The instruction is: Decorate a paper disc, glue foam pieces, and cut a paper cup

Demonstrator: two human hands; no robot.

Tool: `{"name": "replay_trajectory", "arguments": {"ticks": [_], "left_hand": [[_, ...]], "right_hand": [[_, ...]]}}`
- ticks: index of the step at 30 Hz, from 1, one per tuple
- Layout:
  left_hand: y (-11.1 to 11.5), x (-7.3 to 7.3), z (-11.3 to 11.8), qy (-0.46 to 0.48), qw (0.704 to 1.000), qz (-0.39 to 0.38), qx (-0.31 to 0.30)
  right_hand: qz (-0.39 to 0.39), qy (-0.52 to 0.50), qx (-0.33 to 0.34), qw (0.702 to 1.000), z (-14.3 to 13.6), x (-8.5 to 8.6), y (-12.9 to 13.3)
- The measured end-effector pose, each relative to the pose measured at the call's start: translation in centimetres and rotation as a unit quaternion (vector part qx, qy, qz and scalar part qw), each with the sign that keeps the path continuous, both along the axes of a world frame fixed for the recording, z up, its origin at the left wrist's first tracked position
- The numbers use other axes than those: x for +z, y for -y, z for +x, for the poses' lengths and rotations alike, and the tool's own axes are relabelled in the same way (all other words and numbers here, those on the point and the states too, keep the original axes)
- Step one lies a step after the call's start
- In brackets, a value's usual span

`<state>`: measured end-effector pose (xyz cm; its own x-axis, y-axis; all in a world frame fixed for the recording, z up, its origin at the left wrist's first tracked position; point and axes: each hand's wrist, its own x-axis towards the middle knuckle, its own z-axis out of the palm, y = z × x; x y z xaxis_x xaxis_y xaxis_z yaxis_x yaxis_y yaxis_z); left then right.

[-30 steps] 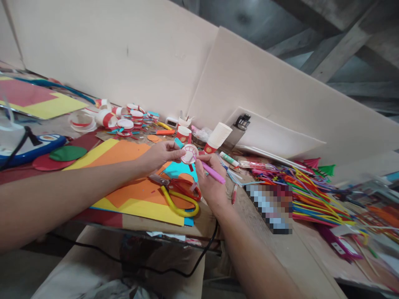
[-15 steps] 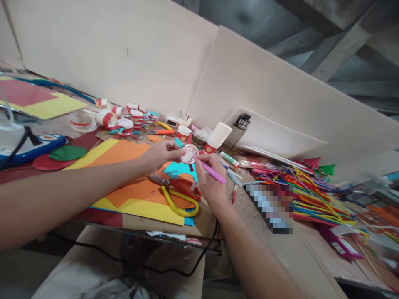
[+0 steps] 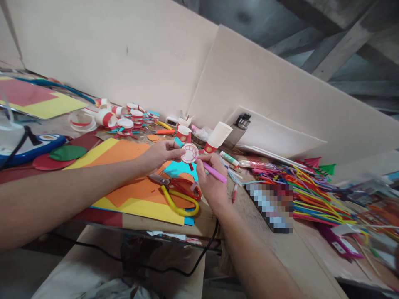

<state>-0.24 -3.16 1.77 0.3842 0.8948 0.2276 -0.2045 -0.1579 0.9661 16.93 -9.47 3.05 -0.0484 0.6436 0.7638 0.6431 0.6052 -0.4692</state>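
Observation:
Between thumb and fingers, my left hand [image 3: 165, 153] grips a small paper cup base [image 3: 189, 154], white and round with pink lines drawn on its face. Red and teal paper strips stick out from its edge. A pink marker [image 3: 214, 172] is held in my right hand [image 3: 212, 178] like a pen, its tip at the right edge of the white disc. Below both hands lie scissors [image 3: 179, 205] with yellow and red handles, on orange paper [image 3: 124, 182]. A teal paper piece [image 3: 181, 168] shows just under the cup base.
Several cut cups with strips [image 3: 125, 126] stand at the back left. A stack of paper cups [image 3: 218, 137], a glue stick [image 3: 230, 159] and a dark bottle [image 3: 238, 131] are behind my right hand. Colourful pipe cleaners [image 3: 311, 195] spread to the right.
The marker tip has shifted slightly right and down, from the disc's inner face to its right edge. My left hand holds the cup base in nearly the same place.

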Motion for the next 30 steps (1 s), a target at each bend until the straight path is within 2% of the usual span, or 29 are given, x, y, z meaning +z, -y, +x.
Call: {"name": "replay_trajectory", "arguments": {"ticks": [30], "left_hand": [[0.02, 0.01, 0.04, 0.019, 1.0, -0.022, 0.002]], "right_hand": [[-0.012, -0.007, -0.013, 1.0, 0.06, -0.14, -0.05]]}}
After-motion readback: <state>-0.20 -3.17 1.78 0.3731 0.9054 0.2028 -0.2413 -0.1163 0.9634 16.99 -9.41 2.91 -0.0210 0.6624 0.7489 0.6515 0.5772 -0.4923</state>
